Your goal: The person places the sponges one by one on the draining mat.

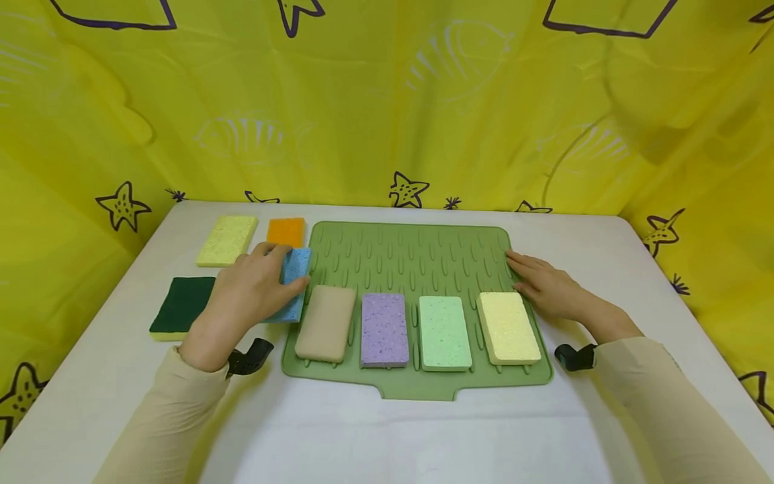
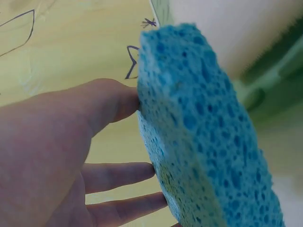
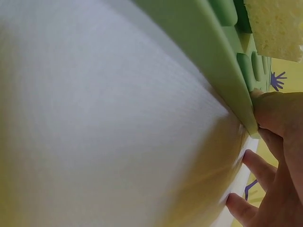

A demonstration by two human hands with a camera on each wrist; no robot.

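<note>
While left hand (image 1: 244, 286) pinches blue sponge (image 1: 297, 265), left of frame centre | right hand (image 1: 551, 289), fingers extended, touches right edge of green mat (image 1: 411, 259), mid-frame | purple sponge (image 1: 385, 329) on mat, lower centre

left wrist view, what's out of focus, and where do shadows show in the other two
Left wrist: the porous blue rectangular sponge looks sharp, while the background at right is blurred. Right wrist: a brownish-yellow shadow crosses the white tabletop. Head: soft yellowish shadows run along both beige sleeves.
</note>
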